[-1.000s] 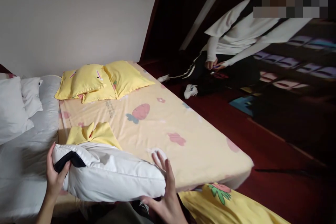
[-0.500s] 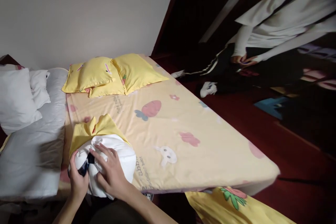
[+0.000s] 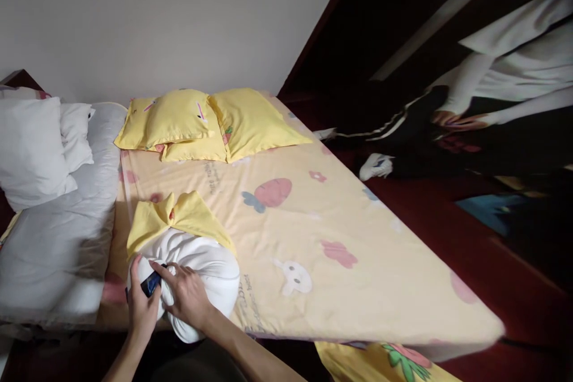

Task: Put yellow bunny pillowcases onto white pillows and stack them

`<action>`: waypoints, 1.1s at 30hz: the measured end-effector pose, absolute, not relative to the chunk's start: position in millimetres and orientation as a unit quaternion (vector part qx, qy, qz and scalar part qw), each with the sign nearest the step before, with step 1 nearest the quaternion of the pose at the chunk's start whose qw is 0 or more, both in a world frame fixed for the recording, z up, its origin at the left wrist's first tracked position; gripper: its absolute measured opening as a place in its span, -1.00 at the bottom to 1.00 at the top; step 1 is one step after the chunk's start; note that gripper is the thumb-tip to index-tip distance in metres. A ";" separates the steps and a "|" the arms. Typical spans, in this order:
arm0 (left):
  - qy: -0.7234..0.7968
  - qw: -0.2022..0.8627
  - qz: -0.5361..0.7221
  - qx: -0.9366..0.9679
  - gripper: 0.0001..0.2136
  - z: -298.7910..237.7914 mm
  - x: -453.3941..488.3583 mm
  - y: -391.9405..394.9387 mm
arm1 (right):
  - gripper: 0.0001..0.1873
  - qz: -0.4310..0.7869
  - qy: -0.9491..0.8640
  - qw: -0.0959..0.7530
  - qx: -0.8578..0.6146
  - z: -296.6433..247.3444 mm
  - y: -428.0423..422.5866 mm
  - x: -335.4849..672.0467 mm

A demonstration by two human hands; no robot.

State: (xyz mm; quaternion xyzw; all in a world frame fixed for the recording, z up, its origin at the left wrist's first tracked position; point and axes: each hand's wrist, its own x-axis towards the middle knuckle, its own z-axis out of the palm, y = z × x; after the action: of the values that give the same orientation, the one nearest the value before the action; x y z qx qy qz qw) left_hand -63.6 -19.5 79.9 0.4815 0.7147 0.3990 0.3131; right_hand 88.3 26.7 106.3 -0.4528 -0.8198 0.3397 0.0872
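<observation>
My left hand (image 3: 143, 305) is closed around a dark, glossy, phone-like object (image 3: 151, 284), with a fold of white fabric against it. A bunched white pillow (image 3: 215, 271) lies at the bed's near edge, its far end inside a yellow pillowcase (image 3: 179, 215). My right hand (image 3: 190, 295) grips the pillow's gathered fabric beside the dark object, its index finger reaching over toward that object's upper edge. Part of the object is hidden by my left fingers and the cloth.
Yellow pillows (image 3: 179, 116) rest at the far end of the patterned bed sheet (image 3: 277, 239). White pillows (image 3: 33, 149) lie on a grey mattress (image 3: 58, 256) at left. Yellow cloth (image 3: 358, 361) hangs below the near edge. A person (image 3: 505, 77) sits at right.
The view has shifted, so the bed and the other person appear further right. My right fingers have drawn in on the white fabric, and more of the dark object shows in my left hand.
</observation>
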 end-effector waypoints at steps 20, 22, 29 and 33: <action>0.636 0.266 0.218 0.691 -0.65 158.7 -53.6 88.0 | -0.37 0.573 -0.591 0.341 -0.454 112.1 66.9 146.4; 0.594 0.329 0.235 0.695 -0.69 168.2 -52.7 98.3 | -0.38 0.563 -0.585 0.335 -0.478 128.9 53.5 158.5; 0.587 0.310 0.096 0.741 -0.82 137.2 -58.8 98.9 | -0.38 0.560 -0.561 0.294 -0.534 132.7 -4.0 173.7; 0.625 0.317 -0.025 0.713 -0.80 102.1 -63.4 79.6 | -0.43 0.643 -0.472 0.266 -0.541 115.0 5.3 159.9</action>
State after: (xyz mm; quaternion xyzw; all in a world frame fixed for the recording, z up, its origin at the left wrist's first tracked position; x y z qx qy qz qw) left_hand -63.4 79.6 102.1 0.7129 0.6251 -0.0249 0.3169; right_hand 159.9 5.3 115.0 -0.5415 -0.4723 0.6426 0.2660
